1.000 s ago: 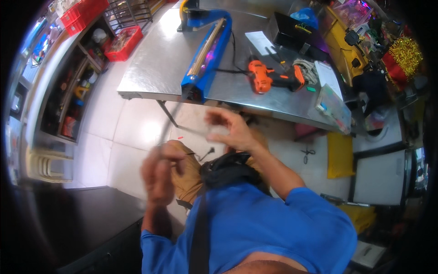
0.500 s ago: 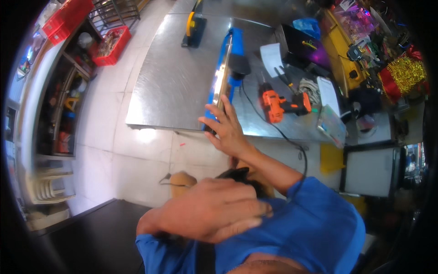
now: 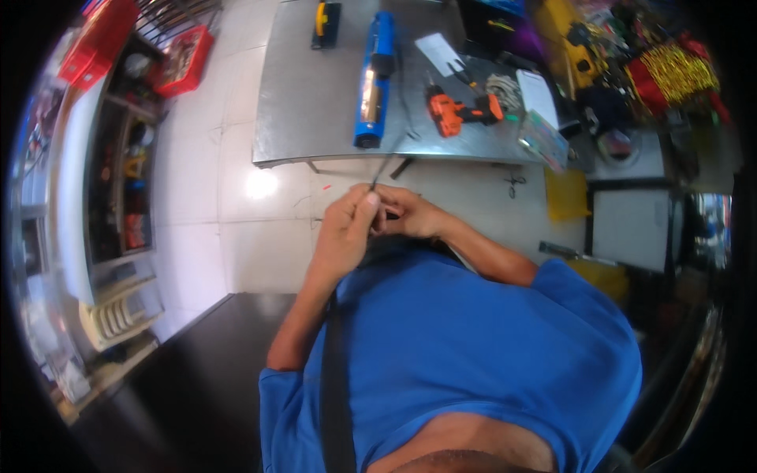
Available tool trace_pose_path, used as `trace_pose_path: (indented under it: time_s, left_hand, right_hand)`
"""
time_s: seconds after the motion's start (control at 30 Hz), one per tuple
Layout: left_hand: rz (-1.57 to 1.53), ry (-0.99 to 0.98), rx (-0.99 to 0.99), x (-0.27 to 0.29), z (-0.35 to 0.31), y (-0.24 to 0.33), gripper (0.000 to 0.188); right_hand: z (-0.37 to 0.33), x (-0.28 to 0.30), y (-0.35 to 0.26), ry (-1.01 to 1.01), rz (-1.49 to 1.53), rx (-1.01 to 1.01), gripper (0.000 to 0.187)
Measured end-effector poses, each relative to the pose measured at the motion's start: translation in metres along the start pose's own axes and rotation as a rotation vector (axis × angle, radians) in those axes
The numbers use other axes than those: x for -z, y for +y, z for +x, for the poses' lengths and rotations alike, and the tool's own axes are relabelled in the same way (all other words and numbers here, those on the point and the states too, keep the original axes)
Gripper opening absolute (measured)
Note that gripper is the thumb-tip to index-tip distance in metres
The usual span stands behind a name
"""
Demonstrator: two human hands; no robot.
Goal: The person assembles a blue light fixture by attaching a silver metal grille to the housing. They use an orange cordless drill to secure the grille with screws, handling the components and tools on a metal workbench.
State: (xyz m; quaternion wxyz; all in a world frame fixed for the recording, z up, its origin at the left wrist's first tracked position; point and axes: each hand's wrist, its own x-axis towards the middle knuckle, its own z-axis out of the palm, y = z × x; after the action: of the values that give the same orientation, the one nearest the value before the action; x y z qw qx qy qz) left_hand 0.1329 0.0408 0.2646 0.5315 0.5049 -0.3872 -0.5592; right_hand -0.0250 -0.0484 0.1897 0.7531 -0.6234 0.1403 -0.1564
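Note:
In front of my belly, my left hand pinches a thin black cord between thumb and fingers. My right hand is closed right against it with curled fingers, seemingly on the same cord; its grip is partly hidden. From the hands the cord rises, blurred, to the table's front edge and on toward a long blue tool. That tool lies lengthwise on the metal table, untouched, with a shiny metal strip and a black part on its side.
Right of the blue tool lie an orange cordless drill, a white paper, pliers and a clear plastic case. A yellow-handled trowel sits at the far left. A dark surface is at my left.
My right hand has left the blue tool and come back to my belly, where my left hand has joined it on the cord. The table now appears higher in view.

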Motion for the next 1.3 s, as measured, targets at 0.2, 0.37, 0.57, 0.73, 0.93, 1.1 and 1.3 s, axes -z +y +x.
trace_pose_path:
  time_s: [0.2,0.37,0.57,0.73,0.93,1.1,1.3]
  left_hand:
    - [0.284,-0.151,-0.433,0.016,0.012,0.081,0.033]
    - [0.198,0.100,-0.598,0.045,0.061,0.040,0.031]
    - [0.883,0.239,-0.303,0.041,0.123,-0.128,0.097]
    - [1.007,0.196,-0.334,0.029,0.164,-0.175,0.099]
    - [1.003,0.276,-0.186,0.022,0.193,-0.177,0.095]
    - [1.058,0.350,-0.276,0.016,0.230,-0.173,0.092]
    - [1.055,0.338,-0.271,0.027,0.308,-0.160,0.088]
  right_hand:
    - [0.007,-0.062,-0.040,0.135,-0.156,-0.054,0.025]
    - [-0.029,-0.050,-0.090,0.895,-0.180,0.131,0.023]
    - [-0.101,-0.019,-0.163,1.120,-0.863,0.178,0.016]
    - [-0.097,0.008,-0.191,0.937,-0.880,0.285,0.013]
    - [-0.076,0.074,-0.182,0.765,-0.502,0.322,0.011]
    - [-0.053,0.112,-0.182,0.616,-0.348,0.294,0.012]
    - [-0.017,0.122,-0.193,0.516,-0.086,0.180,0.020]
